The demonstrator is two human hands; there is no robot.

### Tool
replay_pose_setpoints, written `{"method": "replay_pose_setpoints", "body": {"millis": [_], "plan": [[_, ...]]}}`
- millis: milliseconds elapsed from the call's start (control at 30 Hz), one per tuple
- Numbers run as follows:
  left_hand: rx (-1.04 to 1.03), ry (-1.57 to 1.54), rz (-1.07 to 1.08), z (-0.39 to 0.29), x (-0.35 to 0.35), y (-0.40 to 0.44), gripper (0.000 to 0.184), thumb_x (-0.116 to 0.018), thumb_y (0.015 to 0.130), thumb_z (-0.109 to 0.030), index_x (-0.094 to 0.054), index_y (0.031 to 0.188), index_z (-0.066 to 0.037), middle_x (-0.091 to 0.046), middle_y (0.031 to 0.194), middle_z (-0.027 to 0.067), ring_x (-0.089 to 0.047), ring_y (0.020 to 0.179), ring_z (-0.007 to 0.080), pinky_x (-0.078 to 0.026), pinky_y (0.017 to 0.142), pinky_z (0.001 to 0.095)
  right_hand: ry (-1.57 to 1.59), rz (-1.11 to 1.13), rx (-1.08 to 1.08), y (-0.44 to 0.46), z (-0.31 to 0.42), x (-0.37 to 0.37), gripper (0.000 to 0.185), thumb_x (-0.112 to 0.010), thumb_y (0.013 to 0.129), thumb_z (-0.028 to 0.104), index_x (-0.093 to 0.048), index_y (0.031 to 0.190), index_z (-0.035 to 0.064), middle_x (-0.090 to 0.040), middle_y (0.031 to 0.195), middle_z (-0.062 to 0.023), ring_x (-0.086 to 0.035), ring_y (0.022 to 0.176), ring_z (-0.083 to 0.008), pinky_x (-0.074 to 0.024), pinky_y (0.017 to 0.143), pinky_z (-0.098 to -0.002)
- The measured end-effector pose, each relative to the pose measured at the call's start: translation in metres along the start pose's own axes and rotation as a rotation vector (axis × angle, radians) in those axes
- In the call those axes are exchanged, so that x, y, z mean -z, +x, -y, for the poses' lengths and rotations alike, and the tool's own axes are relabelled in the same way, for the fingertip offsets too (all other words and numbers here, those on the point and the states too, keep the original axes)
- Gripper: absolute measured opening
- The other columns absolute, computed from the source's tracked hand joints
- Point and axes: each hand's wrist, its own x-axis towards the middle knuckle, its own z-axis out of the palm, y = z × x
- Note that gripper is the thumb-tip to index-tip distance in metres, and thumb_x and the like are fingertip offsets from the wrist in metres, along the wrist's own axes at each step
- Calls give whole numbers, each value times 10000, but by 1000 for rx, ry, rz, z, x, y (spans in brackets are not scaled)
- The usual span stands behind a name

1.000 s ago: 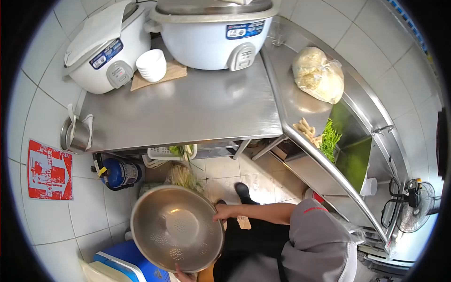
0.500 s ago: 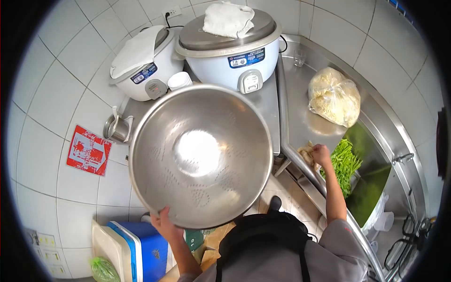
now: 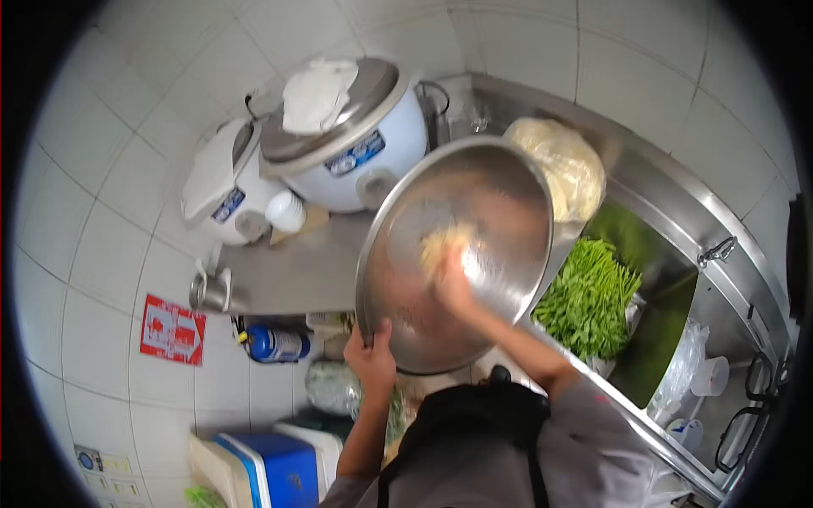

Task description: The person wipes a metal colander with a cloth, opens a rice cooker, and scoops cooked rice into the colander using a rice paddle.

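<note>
A large steel colander is tilted in front of me, its inside facing me. My left hand grips its lower left rim. Inside the bowl, my right hand is closed on a pale yellowish bunch, pressed against the metal and blurred by motion. Just right of the colander, green leafy stalks lie in the steel sink. Behind the colander's upper right rim sits a plastic bag of pale food.
Two rice cookers and stacked white bowls stand on the steel table. A metal pot is at its left end. Below are a blue fire extinguisher and a blue cooler. Clear plastic lies right of the greens.
The colander has moved right, over the sink's edge, and tilted. My right hand has gone from the counter's front edge into the bowl with the pale bunch. The view has shifted.
</note>
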Motion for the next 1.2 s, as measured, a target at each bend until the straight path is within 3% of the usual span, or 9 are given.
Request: {"method": "replay_pose_setpoints", "body": {"millis": [100,367,433,500,600,700,767,1033,1200], "plan": [[38,-48,15,1,-17,2,133,-588,761,-37,-585,856,57,-582,742,16,-480,671,71,-388,636,210,441,207,142,-39,53,-7,312,-516,751,36,-442,1051,-8,-453,1045,-236,-443,981,-385,-400,789,-387],[-94,79,41,-11,-16,3,153,-574,785,-72,-577,869,56,-570,704,15,-470,651,67,-380,617,208,-585,107,153,11,-55,44,271,-528,735,116,-519,987,18,-511,974,-179,-480,925,-300,-363,841,-409],[-101,67,-11,0,-24,3,144,-576,787,-79,-581,851,50,-554,676,5,-454,629,63,-371,598,205,30,676,-334,-54,7,54,351,-480,710,4,-494,1061,-7,-462,1042,-203,-440,973,-323,-341,854,-422],[-90,97,-19,0,-27,7,135,-577,789,-83,-583,831,45,-539,653,-5,-440,615,60,-363,583,203,617,527,7,-95,49,62,359,-421,711,-21,-503,1056,28,-458,1077,-186,-425,1032,-342,-350,890,-381],[-5,116,-10,-7,-15,16,127,-575,790,-83,-572,780,44,-501,617,-24,-404,591,53,-336,542,207,539,895,7,-90,8,98,301,-488,703,-4,-549,993,46,-510,1030,-154,-477,989,-296,-383,853,-362],[-80,87,6,-9,-12,23,139,-581,781,-83,-554,753,51,-470,582,-37,-376,560,50,-310,503,218,-586,777,295,11,-73,149,232,-607,655,88,-600,888,92,-528,999,-123,-501,886,-226,-436,710,-353],[-73,141,15,-13,-11,24,136,-584,776,-81,-554,754,50,-463,576,-37,-374,558,50,-311,505,219,-824,251,640,79,-74,180,308,-604,640,31,-582,934,122,-495,1012,-95,-489,823,-222,-436,682,-328],[-53,288,113,-29,-2,25,116,-573,779,-81,-563,780,34,-465,596,-27,-384,574,59,-332,528,220,-34,-293,417,132,10,141,446,-575,628,-47,-565,1039,124,-457,1072,-184,-418,1046,-383,-388,835,-425],[-27,185,33,-32,0,21,114,-587,756,-81,-556,732,26,-454,577,-37,-375,566,45,-309,511,209,-131,-123,347,148,18,124,430,-517,682,-38,-567,1077,124,-503,1081,-149,-452,1035,-342,-361,888,-409]]}}
